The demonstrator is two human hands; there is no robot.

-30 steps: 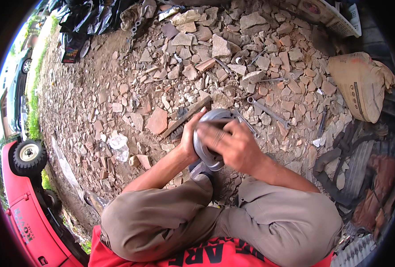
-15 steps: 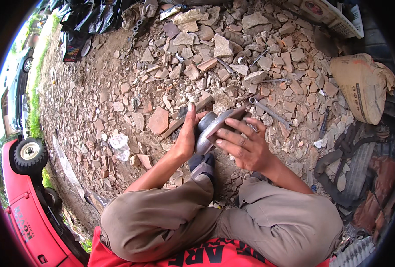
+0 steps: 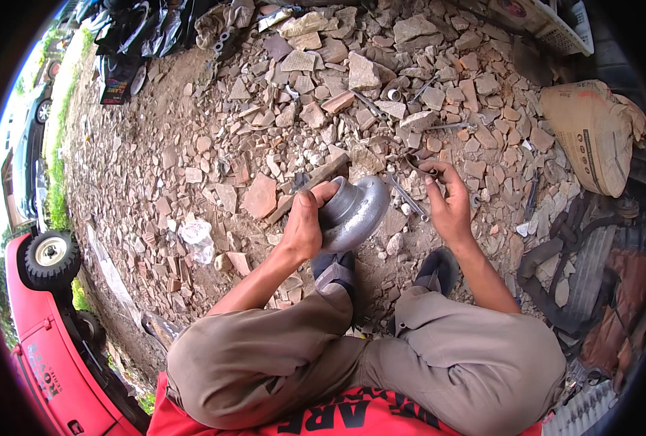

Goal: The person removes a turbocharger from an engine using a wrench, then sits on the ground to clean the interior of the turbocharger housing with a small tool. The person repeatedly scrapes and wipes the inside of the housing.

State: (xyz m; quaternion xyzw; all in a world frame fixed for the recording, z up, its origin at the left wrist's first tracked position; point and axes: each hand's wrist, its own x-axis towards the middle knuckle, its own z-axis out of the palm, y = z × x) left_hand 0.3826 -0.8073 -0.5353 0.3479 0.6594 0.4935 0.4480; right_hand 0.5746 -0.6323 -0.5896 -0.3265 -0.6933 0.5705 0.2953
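My left hand (image 3: 302,227) grips a grey metal flange (image 3: 358,218) by its round neck, tilted above my left shoe. Its thumb points up along the neck and its fingers are mostly hidden behind. Away from the flange, to the right, my right hand (image 3: 450,203) is closed in a pinch. Between thumb and forefinger is a thin, dark, curved piece (image 3: 419,167), seen nearly edge-on; its kind is unclear. A wrench (image 3: 408,198) lies on the rubble between the flange and my right hand.
Broken stone and tile cover the ground, with more wrenches (image 3: 366,104) farther out. A paper sack (image 3: 584,138) and a dark strap (image 3: 548,280) lie at right. Black plastic bags (image 3: 152,33) sit far left; a red vehicle (image 3: 54,341) stands at left.
My right hand has moved off the flange to the right, taking the thin flat piece with it. The flange has turned in my left hand, showing its rounded grey side.
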